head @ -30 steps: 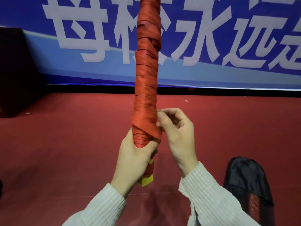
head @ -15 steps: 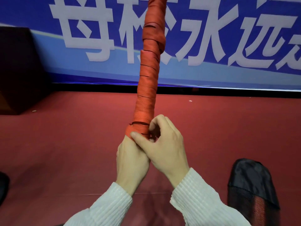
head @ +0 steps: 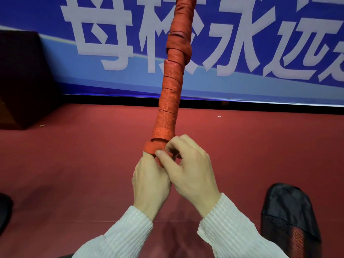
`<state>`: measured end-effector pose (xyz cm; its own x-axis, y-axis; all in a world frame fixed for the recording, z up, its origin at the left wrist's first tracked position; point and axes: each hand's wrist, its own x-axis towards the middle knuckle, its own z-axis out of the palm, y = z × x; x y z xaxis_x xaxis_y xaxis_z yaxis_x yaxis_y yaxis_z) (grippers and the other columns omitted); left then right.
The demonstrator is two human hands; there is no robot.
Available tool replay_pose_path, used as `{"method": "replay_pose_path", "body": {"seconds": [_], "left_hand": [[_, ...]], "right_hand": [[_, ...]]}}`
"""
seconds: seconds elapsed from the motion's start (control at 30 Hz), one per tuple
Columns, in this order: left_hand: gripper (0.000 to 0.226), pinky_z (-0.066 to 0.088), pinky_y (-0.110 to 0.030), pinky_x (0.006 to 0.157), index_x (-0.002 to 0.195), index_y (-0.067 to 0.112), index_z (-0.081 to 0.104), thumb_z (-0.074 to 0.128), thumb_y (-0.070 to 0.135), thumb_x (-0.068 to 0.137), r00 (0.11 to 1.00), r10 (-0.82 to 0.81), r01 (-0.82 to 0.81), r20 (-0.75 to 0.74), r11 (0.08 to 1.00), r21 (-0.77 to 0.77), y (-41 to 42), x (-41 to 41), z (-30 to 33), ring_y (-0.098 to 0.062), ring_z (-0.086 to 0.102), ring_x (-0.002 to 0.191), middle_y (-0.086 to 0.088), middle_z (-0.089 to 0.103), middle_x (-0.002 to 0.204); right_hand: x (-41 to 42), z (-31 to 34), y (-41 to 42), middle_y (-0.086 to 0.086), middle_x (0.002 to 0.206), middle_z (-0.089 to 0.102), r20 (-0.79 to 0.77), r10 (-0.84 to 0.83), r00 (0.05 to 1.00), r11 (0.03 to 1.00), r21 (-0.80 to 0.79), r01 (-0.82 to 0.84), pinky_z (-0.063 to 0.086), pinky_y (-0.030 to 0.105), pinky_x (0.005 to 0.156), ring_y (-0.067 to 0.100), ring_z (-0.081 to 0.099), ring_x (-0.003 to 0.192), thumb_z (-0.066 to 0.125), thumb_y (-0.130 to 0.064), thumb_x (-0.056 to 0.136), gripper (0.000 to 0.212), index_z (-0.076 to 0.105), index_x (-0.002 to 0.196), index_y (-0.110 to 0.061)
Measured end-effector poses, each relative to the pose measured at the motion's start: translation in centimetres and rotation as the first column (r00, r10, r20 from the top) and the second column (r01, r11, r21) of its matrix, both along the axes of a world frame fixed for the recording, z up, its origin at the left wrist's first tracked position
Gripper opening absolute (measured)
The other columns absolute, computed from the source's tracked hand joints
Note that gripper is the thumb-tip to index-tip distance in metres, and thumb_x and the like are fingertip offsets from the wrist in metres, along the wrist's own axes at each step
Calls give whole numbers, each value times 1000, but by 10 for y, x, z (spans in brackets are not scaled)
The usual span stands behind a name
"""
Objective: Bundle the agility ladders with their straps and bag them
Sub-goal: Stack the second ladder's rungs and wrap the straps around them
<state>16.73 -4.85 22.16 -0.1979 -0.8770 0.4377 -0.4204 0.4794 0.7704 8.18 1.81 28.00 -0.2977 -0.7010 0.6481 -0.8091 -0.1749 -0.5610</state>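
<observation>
White ribbed sleeves (head: pixel 128 231) nearest, both wrists raised. Left hand (head: pixel 149 183) clenched round the lower end of the ladder bundle (head: pixel 170 86); right hand (head: pixel 189 170) beside it, thumb and fingers pinching the lowest turn of the orange strap (head: pixel 155 147). Bundle: long axis near upright, top tilted slightly right and away. Black bag (head: pixel 286 207) on red floor (head: pixel 74 164), right. Blue banner (head: pixel 260 53) behind.
</observation>
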Motion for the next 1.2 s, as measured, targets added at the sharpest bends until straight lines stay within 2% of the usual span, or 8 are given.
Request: {"method": "replay_pose_path", "body": {"seconds": [0.13, 0.27, 0.37, 0.63, 0.8, 0.97, 1.07, 1.2], "left_hand": [[24, 55, -46, 70, 94, 24, 56, 74, 40, 86, 999, -27, 33, -46, 991, 132, 16, 1, 15, -26, 68, 78, 5, 70, 82], [33, 54, -45, 71, 92, 27, 54, 73, 53, 84, 994, -107, 102, 11, 973, 205, 16, 3, 15, -26, 67, 78, 6, 70, 80], [40, 49, -43, 72, 103, 25, 46, 71, 53, 90, 987, -119, 98, 111, 978, 182, 18, 1, 9, -34, 67, 87, 1, 71, 89], [33, 55, -44, 75, 106, 31, 53, 70, 50, 86, 974, -112, 83, 196, 986, 147, 15, -1, -2, -32, 69, 84, 4, 72, 85], [47, 55, -46, 74, 98, 34, 31, 74, 45, 83, 958, -148, 101, 245, 976, 194, 21, -5, -7, -36, 65, 80, 5, 67, 80], [80, 53, -45, 90, 144, 42, 22, 76, 41, 86, 951, -232, 181, 205, 954, 237, 22, -9, -5, -32, 69, 107, 13, 73, 117], [100, 52, -45, 97, 160, 42, 12, 76, 46, 83, 944, -253, 181, 213, 934, 308, 10, -11, -7, -32, 67, 115, 4, 72, 122], [87, 63, -43, 73, 155, 31, 36, 81, 32, 80, 932, -269, 360, -244, 770, 526, -6, -8, -2, -28, 76, 78, -1, 78, 98]], "right_hand": [[-13, 13, -4, -3, 79, 67, 331, 141, 933, 987, -116, -108, 53, 45, 71, 20, 64, 73, 71, -20, 95, 15, 62, 83, -17], [-23, 8, -11, 6, 80, 71, 516, 162, 841, 987, -95, -131, 59, 53, 73, 27, 68, 72, 70, -15, 95, 16, 62, 84, -7], [-29, 5, -15, 20, 81, 70, 666, 134, 734, 991, -77, -111, 61, 36, 67, 18, 71, 68, 66, -9, 98, 19, 56, 83, -2], [-36, -7, -17, 19, 78, 72, 786, 43, 616, 999, -49, -8, 59, 33, 62, 24, 74, 69, 63, -13, 100, 20, 53, 83, -12], [-38, -8, -16, 12, 92, 77, 858, 77, 508, 996, -85, -7, 58, 28, 57, 23, 74, 69, 59, -13, 103, 22, 48, 85, -15], [-43, -4, -12, 28, 104, 69, 767, 114, 631, 993, -66, -99, 61, 33, 70, 20, 69, 82, 68, -14, 98, 19, 57, 82, -12], [-44, -4, -6, 21, 93, 73, 647, 154, 747, 987, -68, -145, 58, 37, 76, 19, 68, 79, 71, -8, 94, 19, 59, 82, 1], [-52, -8, -2, 13, 86, 77, 638, 172, 750, 985, -92, -147, 59, 40, 79, 17, 70, 78, 69, -2, 94, 23, 64, 75, -12]]}}
